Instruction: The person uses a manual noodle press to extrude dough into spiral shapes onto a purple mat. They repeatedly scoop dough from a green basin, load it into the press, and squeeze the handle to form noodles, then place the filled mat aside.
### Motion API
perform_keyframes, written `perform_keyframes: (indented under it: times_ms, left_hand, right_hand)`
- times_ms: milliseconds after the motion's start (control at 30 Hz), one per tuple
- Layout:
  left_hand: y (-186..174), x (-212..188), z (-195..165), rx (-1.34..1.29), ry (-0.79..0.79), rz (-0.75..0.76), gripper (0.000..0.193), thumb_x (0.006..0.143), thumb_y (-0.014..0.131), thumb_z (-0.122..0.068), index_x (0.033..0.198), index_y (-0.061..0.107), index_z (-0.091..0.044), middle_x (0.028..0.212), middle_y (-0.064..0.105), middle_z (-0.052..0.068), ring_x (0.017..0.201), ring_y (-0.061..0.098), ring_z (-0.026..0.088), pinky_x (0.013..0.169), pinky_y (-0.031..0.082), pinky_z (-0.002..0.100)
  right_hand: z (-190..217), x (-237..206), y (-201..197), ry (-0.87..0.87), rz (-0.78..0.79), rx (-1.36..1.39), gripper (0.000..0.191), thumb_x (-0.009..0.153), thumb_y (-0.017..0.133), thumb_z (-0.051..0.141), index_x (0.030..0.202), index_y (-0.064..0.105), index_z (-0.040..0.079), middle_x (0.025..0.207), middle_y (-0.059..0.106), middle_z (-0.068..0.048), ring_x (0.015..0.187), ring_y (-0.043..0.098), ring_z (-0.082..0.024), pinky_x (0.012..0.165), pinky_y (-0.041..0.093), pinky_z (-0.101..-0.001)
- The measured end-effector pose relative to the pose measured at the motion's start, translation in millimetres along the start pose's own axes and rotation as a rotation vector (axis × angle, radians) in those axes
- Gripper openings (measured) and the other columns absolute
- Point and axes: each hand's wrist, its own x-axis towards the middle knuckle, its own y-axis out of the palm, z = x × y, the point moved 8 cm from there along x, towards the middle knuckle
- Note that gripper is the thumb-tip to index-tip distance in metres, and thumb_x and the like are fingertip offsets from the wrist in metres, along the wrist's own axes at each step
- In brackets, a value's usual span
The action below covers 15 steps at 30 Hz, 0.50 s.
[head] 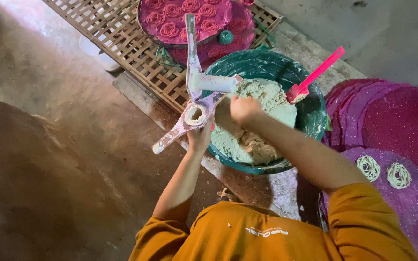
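My left hand [200, 137] grips a dough-smeared hand press [195, 92] from below, holding it above the near-left rim of a green bowl [310, 118]. The press has long handles, a round open cylinder and a plunger sticking out to the right. My right hand [244, 108] is closed on a lump of the pale dough [252, 130] that fills the bowl, right beside the press. A pink spatula [315, 73] stands in the dough at the bowl's far right.
Round pink woven trays [388, 125] lie to the right, the nearest bearing two coils of pressed noodles [383, 171]. More pink trays with several coils [180, 19] rest on a bamboo lattice [117, 34] beyond the bowl. Bare concrete floor lies to the left.
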Motion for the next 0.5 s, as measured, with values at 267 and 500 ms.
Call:
perform_keyframes:
  times_ms: [267, 500]
  left_hand:
    - [4, -4, 24, -0.158, -0.260, -0.009, 0.036, 0.092, 0.068, 0.003, 0.124, 0.054, -0.003, 0.101, 0.062, 0.002, 0.081, 0.057, 0.009, 0.069, 0.048, 0.025]
    - [5, 0, 11, -0.076, -0.162, -0.025, 0.032, 0.091, 0.069, 0.005, 0.119, 0.056, 0.000, 0.104, 0.062, 0.007, 0.092, 0.058, 0.015, 0.080, 0.047, 0.028]
  right_hand:
    - [-35, -4, -39, -0.083, 0.031, -0.119, 0.034, 0.102, 0.044, 0.017, 0.130, 0.062, 0.024, 0.107, 0.073, -0.016, 0.101, 0.072, -0.036, 0.081, 0.057, -0.0490]
    - [-17, -5, -16, -0.230, 0.030, -0.038, 0.037, 0.092, 0.055, 0.013, 0.126, 0.068, 0.019, 0.107, 0.073, -0.018, 0.099, 0.071, -0.038, 0.081, 0.057, -0.0505]
